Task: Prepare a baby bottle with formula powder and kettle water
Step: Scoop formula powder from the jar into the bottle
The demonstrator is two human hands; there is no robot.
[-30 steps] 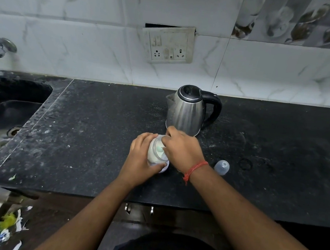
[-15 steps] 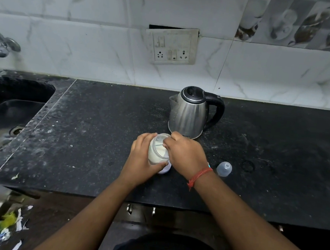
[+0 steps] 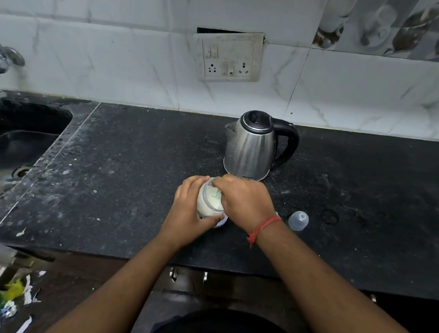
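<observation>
A: Where is the clear plastic jar of pale powder?

B: It stands on the black speckled stone bench, just in front of the steel electric kettle with black handle. The left hand wraps its grip around the jar.

A: And the right hand?

B: Its fingers are curled over the jar mouth; what they pinch, I cannot tell. A small translucent plastic cap lies near on the right.

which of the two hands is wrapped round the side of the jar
The left hand: its fingers curl round the side of the white powder jar, while the right hand reaches in over the jar's open top.
</observation>
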